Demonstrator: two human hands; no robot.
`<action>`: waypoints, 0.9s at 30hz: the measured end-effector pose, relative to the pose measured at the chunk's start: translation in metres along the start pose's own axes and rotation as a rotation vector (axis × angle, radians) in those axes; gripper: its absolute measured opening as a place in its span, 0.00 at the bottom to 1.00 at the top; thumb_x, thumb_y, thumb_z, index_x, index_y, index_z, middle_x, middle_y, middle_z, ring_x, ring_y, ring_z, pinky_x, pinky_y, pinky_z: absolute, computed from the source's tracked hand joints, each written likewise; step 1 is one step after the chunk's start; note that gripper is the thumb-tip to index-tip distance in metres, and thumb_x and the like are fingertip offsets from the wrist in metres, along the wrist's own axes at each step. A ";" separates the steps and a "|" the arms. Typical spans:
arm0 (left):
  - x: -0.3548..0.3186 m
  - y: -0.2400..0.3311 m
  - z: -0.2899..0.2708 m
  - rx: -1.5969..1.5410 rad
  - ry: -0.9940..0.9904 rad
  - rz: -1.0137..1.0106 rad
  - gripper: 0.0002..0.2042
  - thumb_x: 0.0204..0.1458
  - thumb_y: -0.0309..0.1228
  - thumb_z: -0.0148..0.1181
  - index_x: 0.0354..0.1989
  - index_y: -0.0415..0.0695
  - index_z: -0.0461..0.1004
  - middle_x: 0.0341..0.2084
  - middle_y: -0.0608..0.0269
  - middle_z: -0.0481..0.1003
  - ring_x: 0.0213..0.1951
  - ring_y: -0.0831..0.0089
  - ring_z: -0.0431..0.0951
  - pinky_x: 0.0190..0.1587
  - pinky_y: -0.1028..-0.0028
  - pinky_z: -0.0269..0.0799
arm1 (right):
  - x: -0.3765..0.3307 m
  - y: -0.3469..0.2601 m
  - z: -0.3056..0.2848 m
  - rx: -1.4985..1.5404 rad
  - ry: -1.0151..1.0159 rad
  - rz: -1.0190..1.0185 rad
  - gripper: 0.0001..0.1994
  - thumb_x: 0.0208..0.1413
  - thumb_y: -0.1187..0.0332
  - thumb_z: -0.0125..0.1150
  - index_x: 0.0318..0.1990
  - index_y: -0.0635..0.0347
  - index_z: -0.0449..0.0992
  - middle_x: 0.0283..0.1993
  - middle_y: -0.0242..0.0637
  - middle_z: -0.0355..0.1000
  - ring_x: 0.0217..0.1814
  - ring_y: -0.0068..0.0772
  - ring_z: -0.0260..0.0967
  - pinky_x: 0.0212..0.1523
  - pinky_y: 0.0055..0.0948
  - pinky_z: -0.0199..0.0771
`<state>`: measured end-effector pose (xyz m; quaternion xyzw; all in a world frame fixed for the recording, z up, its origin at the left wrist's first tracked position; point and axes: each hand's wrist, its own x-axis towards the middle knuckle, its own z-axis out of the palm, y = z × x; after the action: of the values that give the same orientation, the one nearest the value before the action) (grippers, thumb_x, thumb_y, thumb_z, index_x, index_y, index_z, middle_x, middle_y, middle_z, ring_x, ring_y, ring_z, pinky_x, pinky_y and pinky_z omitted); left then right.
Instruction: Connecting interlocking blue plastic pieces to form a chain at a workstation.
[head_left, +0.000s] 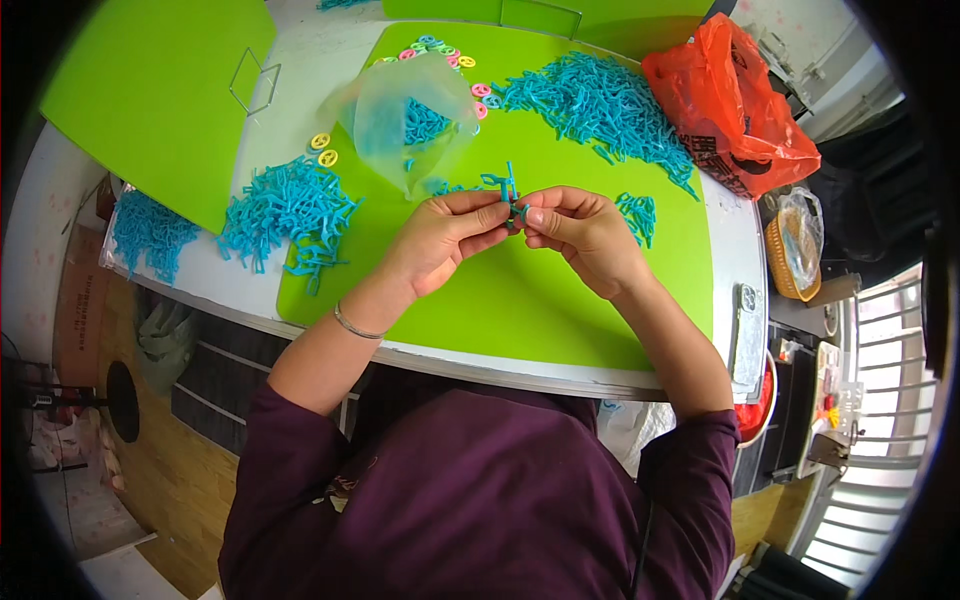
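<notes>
Both hands meet over the middle of the green mat (500, 310). My left hand (435, 240) pinches a small turquoise forked plastic piece (507, 187) between thumb and fingers. From the other side, my right hand (588, 238) is closed with its thumb and fingertips on the lower end of the same turquoise plastic. Whether this is one part or two joined ones is too small to tell. Just beyond the hands stands a frosted plastic bag (395, 110) with similar turquoise pieces inside. A small cluster of turquoise pieces (637, 218) lies right of my right hand.
A big turquoise heap (600, 105) spreads at the back right, another heap (285, 210) at left. Small coloured wheels (482, 90) and yellow ones (328, 157) lie about. A red plastic bag (735, 110) stands at right, a phone (748, 300) at the right edge.
</notes>
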<state>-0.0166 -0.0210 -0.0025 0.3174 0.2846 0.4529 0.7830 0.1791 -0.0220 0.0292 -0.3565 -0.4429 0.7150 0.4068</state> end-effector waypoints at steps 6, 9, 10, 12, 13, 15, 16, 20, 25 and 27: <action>-0.003 0.000 0.004 0.055 0.007 0.060 0.08 0.51 0.24 0.56 0.40 0.41 0.75 0.37 0.62 0.76 0.38 0.74 0.77 0.42 0.78 0.75 | -0.003 -0.004 0.003 -0.118 0.031 -0.023 0.07 0.53 0.73 0.58 0.38 0.66 0.74 0.34 0.34 0.73 0.34 0.23 0.70 0.37 0.21 0.72; -0.003 -0.005 0.004 0.281 0.067 0.186 0.07 0.50 0.23 0.57 0.37 0.38 0.76 0.33 0.61 0.77 0.35 0.74 0.77 0.39 0.78 0.75 | -0.005 -0.006 0.007 -0.311 0.036 -0.105 0.06 0.53 0.73 0.58 0.37 0.67 0.75 0.33 0.33 0.73 0.33 0.22 0.70 0.37 0.21 0.72; -0.005 -0.006 0.007 0.462 0.107 0.338 0.07 0.49 0.23 0.59 0.35 0.36 0.77 0.30 0.61 0.77 0.31 0.76 0.77 0.36 0.80 0.74 | -0.006 -0.005 0.007 -0.311 0.039 -0.106 0.06 0.53 0.73 0.58 0.37 0.67 0.75 0.33 0.33 0.73 0.33 0.22 0.70 0.37 0.21 0.72; -0.006 -0.005 0.009 0.643 0.143 0.489 0.07 0.48 0.24 0.61 0.34 0.33 0.77 0.26 0.61 0.78 0.27 0.77 0.77 0.32 0.82 0.73 | -0.007 -0.001 0.007 -0.434 0.032 -0.212 0.06 0.53 0.73 0.58 0.35 0.68 0.75 0.31 0.33 0.73 0.32 0.21 0.69 0.37 0.20 0.71; -0.008 -0.003 0.009 0.812 0.139 0.618 0.06 0.47 0.23 0.61 0.32 0.34 0.77 0.24 0.60 0.77 0.26 0.78 0.76 0.30 0.82 0.71 | -0.007 0.001 0.005 -0.433 0.035 -0.213 0.06 0.53 0.73 0.58 0.35 0.68 0.75 0.31 0.33 0.73 0.32 0.21 0.69 0.37 0.20 0.71; -0.008 -0.003 0.008 0.982 0.131 0.747 0.05 0.46 0.22 0.62 0.30 0.34 0.78 0.22 0.59 0.77 0.24 0.79 0.76 0.28 0.82 0.70 | -0.006 0.005 0.001 -0.463 0.019 -0.218 0.06 0.53 0.73 0.59 0.34 0.68 0.75 0.30 0.33 0.73 0.31 0.20 0.69 0.36 0.20 0.70; -0.007 -0.003 0.007 0.901 0.134 0.681 0.04 0.46 0.22 0.62 0.30 0.35 0.78 0.22 0.59 0.77 0.24 0.79 0.75 0.27 0.82 0.69 | -0.005 0.005 0.002 -0.463 0.019 -0.219 0.06 0.53 0.73 0.59 0.34 0.68 0.75 0.30 0.33 0.73 0.31 0.20 0.69 0.36 0.20 0.70; -0.007 -0.004 0.007 0.766 0.152 0.579 0.04 0.45 0.21 0.62 0.30 0.36 0.78 0.21 0.59 0.77 0.23 0.80 0.75 0.26 0.81 0.69 | -0.006 0.010 0.007 -0.290 0.031 -0.189 0.05 0.52 0.74 0.59 0.34 0.68 0.75 0.30 0.34 0.74 0.31 0.20 0.68 0.36 0.20 0.70; -0.007 -0.008 0.007 0.913 0.158 0.673 0.06 0.47 0.24 0.62 0.32 0.34 0.77 0.23 0.59 0.77 0.25 0.79 0.76 0.29 0.82 0.71 | -0.004 0.017 0.004 -0.315 0.051 -0.217 0.05 0.53 0.75 0.58 0.34 0.68 0.75 0.32 0.35 0.73 0.32 0.23 0.69 0.37 0.22 0.72; -0.005 -0.009 0.009 0.777 0.143 0.588 0.09 0.47 0.24 0.62 0.35 0.32 0.76 0.25 0.58 0.77 0.27 0.79 0.76 0.30 0.81 0.72 | -0.004 0.016 0.005 -0.045 0.055 -0.119 0.04 0.53 0.75 0.57 0.35 0.67 0.75 0.33 0.35 0.73 0.33 0.24 0.70 0.38 0.23 0.72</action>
<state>-0.0072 -0.0311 -0.0032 0.6210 0.3839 0.5357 0.4243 0.1720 -0.0314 0.0163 -0.3580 -0.4682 0.6692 0.4525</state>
